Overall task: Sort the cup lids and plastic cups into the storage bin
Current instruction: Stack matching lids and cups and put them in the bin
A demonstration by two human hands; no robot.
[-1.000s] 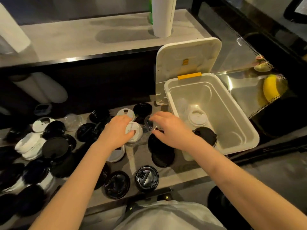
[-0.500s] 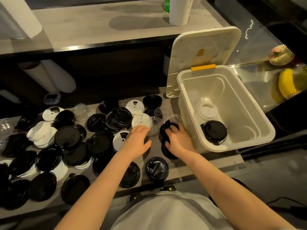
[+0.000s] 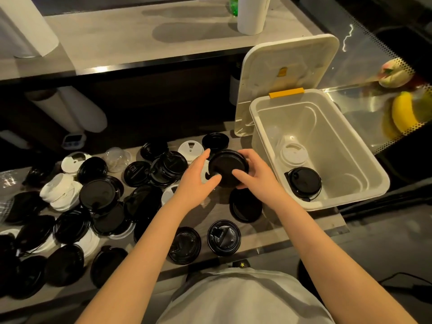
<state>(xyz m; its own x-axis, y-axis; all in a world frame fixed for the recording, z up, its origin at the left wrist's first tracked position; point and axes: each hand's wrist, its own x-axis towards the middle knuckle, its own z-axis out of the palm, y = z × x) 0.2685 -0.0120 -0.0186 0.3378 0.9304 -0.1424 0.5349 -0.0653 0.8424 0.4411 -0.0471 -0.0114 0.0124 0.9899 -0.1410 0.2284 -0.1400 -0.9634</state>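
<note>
Two hands are noted on one black lid [image 3: 228, 168], head view only. Right hand [image 3: 256, 175]: thumb laid over the lid's top, fingers curled round its far edge, a firm grip. Left hand [image 3: 195, 183]: fingers nearly straight, laid against the lid's left edge, thumb touching the near rim; steadying, not clasping. The lid is held clear of the shelf [image 3: 292, 220], between the two sets of fingers. Half a second back a black lid, apparently this one, was lying on the shelf under the right fingers, with the left hand rested low beside it; it has since been lifted. Pick judged done; transfer not yet made. The storage bin [image 3: 327, 205] is found just right of the right fingers, cover raised, with a white lid stack [image 3: 293, 153] and a second black lid [image 3: 304, 183] already inside. Many loose lids [image 3: 98, 195] are left scattered leftward of the left fingers, so most sorting is judged outstanding.
</note>
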